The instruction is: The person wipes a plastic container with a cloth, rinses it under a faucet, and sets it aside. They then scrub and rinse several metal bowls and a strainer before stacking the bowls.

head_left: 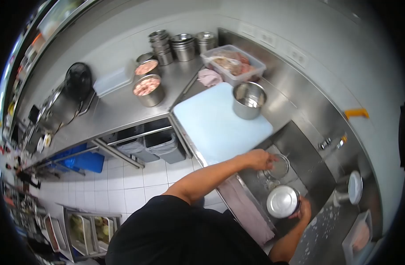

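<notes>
Over the steel sink, my left hand has its fingers closed on the rim of a round clear container or lid, whose exact kind is hard to make out. My right hand grips a round metal pot by its side, its flat silver face turned up. Left of the sink lies a light blue cutting board with an empty steel pot at its right corner. A pink cloth hangs along the sink's front edge.
Steel pots of pink meat pieces, stacked steel containers and a black fan stand on the left counter. A plastic tub of bagged meat sits behind the board. Taps are at the right wall.
</notes>
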`<control>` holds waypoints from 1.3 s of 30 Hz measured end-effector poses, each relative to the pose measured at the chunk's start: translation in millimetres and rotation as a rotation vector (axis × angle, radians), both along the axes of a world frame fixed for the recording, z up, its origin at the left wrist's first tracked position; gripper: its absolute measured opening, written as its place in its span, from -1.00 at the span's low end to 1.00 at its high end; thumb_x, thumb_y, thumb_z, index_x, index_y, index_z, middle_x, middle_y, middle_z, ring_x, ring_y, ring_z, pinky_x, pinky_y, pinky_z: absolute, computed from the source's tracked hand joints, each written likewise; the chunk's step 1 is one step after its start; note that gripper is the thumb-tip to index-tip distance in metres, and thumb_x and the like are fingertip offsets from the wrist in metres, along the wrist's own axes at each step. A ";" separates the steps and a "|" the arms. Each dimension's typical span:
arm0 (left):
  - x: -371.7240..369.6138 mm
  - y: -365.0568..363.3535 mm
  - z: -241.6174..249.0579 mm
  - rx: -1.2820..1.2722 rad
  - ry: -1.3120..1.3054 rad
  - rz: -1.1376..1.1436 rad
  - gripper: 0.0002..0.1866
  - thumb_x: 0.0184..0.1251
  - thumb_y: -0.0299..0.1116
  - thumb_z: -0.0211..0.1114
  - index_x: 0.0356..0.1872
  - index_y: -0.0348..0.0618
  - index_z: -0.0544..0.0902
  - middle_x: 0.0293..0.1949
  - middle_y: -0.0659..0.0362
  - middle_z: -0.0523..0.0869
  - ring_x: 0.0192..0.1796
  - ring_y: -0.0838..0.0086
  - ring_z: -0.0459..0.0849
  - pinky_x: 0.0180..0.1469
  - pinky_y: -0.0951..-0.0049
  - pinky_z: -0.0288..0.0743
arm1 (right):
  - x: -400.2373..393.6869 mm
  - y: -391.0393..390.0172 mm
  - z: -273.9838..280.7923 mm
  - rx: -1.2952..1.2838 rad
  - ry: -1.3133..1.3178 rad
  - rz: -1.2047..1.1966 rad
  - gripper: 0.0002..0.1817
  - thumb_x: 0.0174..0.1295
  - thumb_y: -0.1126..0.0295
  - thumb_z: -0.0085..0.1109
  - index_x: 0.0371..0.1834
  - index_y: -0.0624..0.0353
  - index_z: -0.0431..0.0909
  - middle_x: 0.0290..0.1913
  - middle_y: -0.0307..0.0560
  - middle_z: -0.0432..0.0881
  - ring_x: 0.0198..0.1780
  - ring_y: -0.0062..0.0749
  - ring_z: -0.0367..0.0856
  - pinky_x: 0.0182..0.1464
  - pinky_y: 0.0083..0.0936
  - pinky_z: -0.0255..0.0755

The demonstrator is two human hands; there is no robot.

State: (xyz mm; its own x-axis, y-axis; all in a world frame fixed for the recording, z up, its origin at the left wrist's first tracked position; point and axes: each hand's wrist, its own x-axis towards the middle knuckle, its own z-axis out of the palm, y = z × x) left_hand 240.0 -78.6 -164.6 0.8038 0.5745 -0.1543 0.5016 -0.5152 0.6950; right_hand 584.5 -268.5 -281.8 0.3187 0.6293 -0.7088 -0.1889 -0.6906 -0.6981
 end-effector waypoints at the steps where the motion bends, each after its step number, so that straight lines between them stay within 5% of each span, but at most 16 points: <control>1: -5.2 0.7 -3.6 -0.014 -0.034 -0.014 -0.41 0.34 0.03 0.24 0.28 -0.09 0.51 -0.01 -0.02 0.72 0.08 0.07 0.65 0.15 0.15 0.47 | 0.2 -1.1 4.9 0.000 0.079 0.082 -0.43 0.32 0.02 0.03 0.13 0.34 0.46 0.05 0.21 0.56 -0.25 0.22 0.66 -0.44 0.08 0.64; 3: -16.7 9.0 -6.6 -0.045 -0.078 -0.033 -0.41 0.33 0.03 0.24 0.28 -0.09 0.51 -0.04 0.00 0.74 0.05 0.08 0.66 0.12 0.16 0.48 | -17.0 4.5 -3.7 0.281 0.026 -0.128 -0.50 0.32 0.08 0.06 0.08 0.33 0.54 -0.03 0.13 0.64 -0.18 -0.05 0.69 -0.19 -0.16 0.62; 4: -24.2 14.8 -4.0 -0.062 -0.085 -0.037 -0.41 0.33 0.02 0.24 0.28 -0.08 0.51 -0.03 0.01 0.73 0.04 0.09 0.67 0.12 0.17 0.48 | -8.1 14.3 4.2 0.183 -0.042 -0.034 -0.57 0.33 0.13 0.06 0.03 0.29 0.60 -0.11 0.01 0.68 -0.15 -0.27 0.69 -0.08 -0.36 0.53; 7: -64.9 41.2 14.8 -0.062 -0.132 -0.049 -0.40 0.34 0.02 0.24 0.31 -0.05 0.49 -0.01 0.06 0.72 0.03 0.10 0.67 0.11 0.20 0.49 | -36.9 57.9 54.1 0.557 0.041 -0.226 -0.53 0.37 0.06 0.05 0.09 0.25 0.58 -0.07 -0.04 0.66 -0.12 -0.30 0.66 -0.10 -0.35 0.54; 11: -143.0 91.0 38.6 -0.042 -0.229 -0.025 -0.42 0.36 0.03 0.21 0.32 -0.01 0.49 0.03 0.08 0.71 0.05 0.09 0.66 0.14 0.18 0.47 | -131.4 140.3 186.4 0.731 -0.634 -0.329 -0.48 0.42 -0.05 0.00 0.10 0.20 0.55 -0.09 -0.12 0.58 -0.08 -0.35 0.57 0.00 -0.39 0.47; 13: -183.4 120.9 42.2 -0.028 -0.305 -0.019 -0.43 0.37 0.03 0.20 0.31 -0.01 0.49 0.03 0.07 0.71 0.06 0.09 0.65 0.15 0.18 0.47 | -172.7 198.4 203.0 0.992 -0.987 -0.218 -0.58 0.51 0.11 -0.08 0.05 0.28 0.55 -0.15 -0.13 0.57 -0.11 -0.36 0.55 0.01 -0.36 0.45; 14: -203.2 138.4 44.7 0.004 -0.310 -0.009 -0.44 0.37 0.03 0.21 0.30 0.01 0.50 0.02 0.07 0.71 0.06 0.10 0.66 0.15 0.19 0.47 | -169.1 225.1 202.2 1.013 -1.245 0.086 -0.66 0.54 0.28 -0.12 -0.01 0.37 0.54 -0.13 -0.05 0.60 -0.09 -0.32 0.56 0.00 -0.35 0.45; 17: -261.4 185.1 60.5 0.063 -0.273 0.048 -0.45 0.35 0.02 0.23 0.29 0.01 0.52 0.00 0.07 0.72 0.04 0.10 0.67 0.14 0.19 0.48 | -287.9 283.3 232.1 1.025 -1.585 0.322 -0.75 0.41 0.33 0.07 -0.19 0.36 0.52 -0.24 0.16 0.55 -0.15 0.04 0.52 -0.03 -0.23 0.40; 23: -367.6 280.4 95.9 0.199 -0.190 0.197 -0.44 0.31 0.03 0.26 0.28 0.03 0.54 0.02 0.04 0.72 0.07 0.08 0.66 0.17 0.16 0.47 | -335.6 319.9 198.9 0.649 -1.572 0.646 -0.74 0.39 0.34 0.05 -0.37 0.34 0.42 -0.36 0.20 0.44 -0.25 0.18 0.41 -0.07 -0.05 0.32; 26: -409.6 301.9 119.5 0.211 -0.171 0.292 -0.43 0.30 0.03 0.26 0.28 0.02 0.54 0.03 0.04 0.71 0.11 0.09 0.64 0.21 0.16 0.44 | -340.4 319.1 185.3 0.515 -1.605 0.719 -0.75 0.37 0.29 0.10 -0.27 0.32 0.45 -0.29 0.23 0.48 -0.18 0.22 0.43 -0.03 -0.02 0.31; 30: -433.8 332.8 117.4 0.213 -0.128 0.292 -0.43 0.30 0.03 0.25 0.28 0.02 0.54 0.03 0.05 0.71 0.12 0.10 0.64 0.22 0.17 0.43 | -379.0 309.4 186.0 0.522 -1.530 0.577 -0.61 0.20 0.25 0.29 -0.11 0.34 0.45 -0.20 0.27 0.55 -0.09 0.28 0.47 0.08 0.04 0.31; 39: -434.1 387.8 98.9 0.236 -0.062 0.232 -0.43 0.29 0.05 0.24 0.26 0.00 0.55 0.02 0.06 0.72 0.12 0.12 0.63 0.21 0.19 0.44 | -384.8 318.9 166.8 0.354 -1.648 0.469 -0.61 0.00 0.40 0.44 -0.21 0.32 0.44 -0.19 0.25 0.60 -0.04 0.22 0.53 0.13 0.01 0.39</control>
